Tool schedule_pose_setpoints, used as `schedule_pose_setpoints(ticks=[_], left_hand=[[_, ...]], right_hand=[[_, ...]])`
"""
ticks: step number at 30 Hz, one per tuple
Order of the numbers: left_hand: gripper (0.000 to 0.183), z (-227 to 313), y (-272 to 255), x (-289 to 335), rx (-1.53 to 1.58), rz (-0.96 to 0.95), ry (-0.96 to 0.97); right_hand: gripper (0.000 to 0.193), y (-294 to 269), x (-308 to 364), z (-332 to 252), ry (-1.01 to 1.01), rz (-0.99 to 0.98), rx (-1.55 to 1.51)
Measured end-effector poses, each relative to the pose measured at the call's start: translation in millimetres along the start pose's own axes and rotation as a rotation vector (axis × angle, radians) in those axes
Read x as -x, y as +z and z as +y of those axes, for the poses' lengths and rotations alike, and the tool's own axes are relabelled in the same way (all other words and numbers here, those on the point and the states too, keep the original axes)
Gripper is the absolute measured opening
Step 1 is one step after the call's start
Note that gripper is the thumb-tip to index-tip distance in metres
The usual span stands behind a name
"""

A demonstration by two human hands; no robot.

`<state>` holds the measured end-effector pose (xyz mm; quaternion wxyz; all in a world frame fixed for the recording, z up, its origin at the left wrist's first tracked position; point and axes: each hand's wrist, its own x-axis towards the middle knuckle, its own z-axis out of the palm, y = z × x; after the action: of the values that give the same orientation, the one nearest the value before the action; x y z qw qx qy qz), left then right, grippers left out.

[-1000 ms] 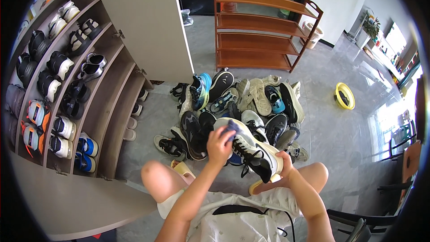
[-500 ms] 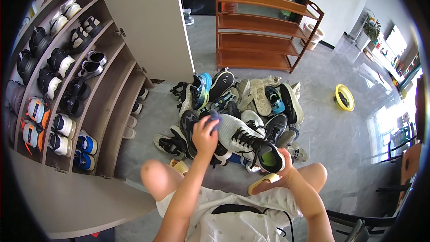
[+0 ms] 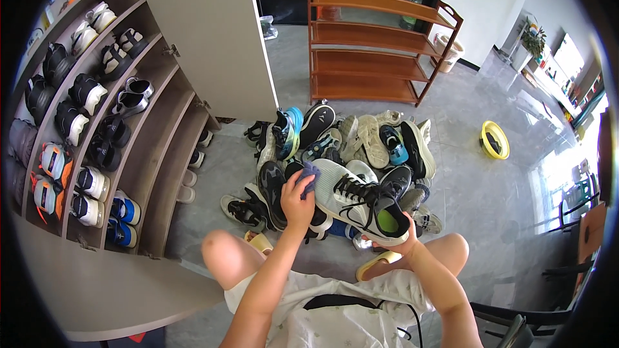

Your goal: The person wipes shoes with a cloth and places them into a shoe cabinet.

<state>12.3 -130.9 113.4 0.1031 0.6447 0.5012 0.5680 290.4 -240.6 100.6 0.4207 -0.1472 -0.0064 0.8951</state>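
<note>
A grey-white sneaker (image 3: 351, 198) with black laces and a green insole is held up over the shoe pile, its toe to the left and its heel to the right. My right hand (image 3: 403, 245) is closed around the heel end, partly hidden beneath it. Pressed in my left hand (image 3: 298, 200) is a bluish-purple cloth (image 3: 311, 179), which sits at the sneaker's toe. Below and behind, many shoes lie heaped on the floor, among them a blue-and-teal sneaker (image 3: 288, 133) and a black shoe (image 3: 318, 122).
An open shoe cabinet (image 3: 161, 122) with several pairs on its shelves stands at the left. Beyond the heap is a brown wooden rack (image 3: 371, 61). A yellow basin (image 3: 506, 144) with something dark inside sits on the tiles to the right. Black chairs (image 3: 525, 312) stand at the lower right.
The sneaker has tilted, so its side and sole edge show more. My right hand has shifted lower under the heel; the cloth stays by the toe.
</note>
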Motion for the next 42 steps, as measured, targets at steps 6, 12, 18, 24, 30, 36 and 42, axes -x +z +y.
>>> schedule_pose_setpoints(ticks=[6,12,18,24,30,36,42], left_hand=[[0.037,37.5,9.6,39.5,0.137,-0.267,-0.009],[0.033,-10.1,-12.3,-12.3,-0.089,0.037,-0.017],[0.034,-6.8,-8.0,7.3,0.152,-0.038,-0.164],[0.035,50.2,1.4,51.9,0.218,-0.257,0.023],[0.033,41.2,-3.0,28.5,0.108,-0.174,0.026],[0.032,34.8,6.5,37.4,0.068,-0.270,-0.070],[0.034,64.1,9.7,43.1,0.254,-0.322,0.056]], right_hand=[[0.080,1.8,-3.7,6.3,-0.005,0.028,-0.242],[0.079,7.2,-9.9,7.5,0.058,-0.029,-0.159],[0.081,1.0,-9.0,18.3,0.007,-0.077,-0.158],[0.081,1.2,-21.2,18.7,-0.064,0.046,-0.296],[0.079,6.0,-24.4,17.9,-0.079,0.081,-0.242],[0.071,3.8,-32.9,23.5,-0.043,0.024,-0.141],[0.070,-15.5,-39.5,16.3,-0.186,0.044,-0.332]])
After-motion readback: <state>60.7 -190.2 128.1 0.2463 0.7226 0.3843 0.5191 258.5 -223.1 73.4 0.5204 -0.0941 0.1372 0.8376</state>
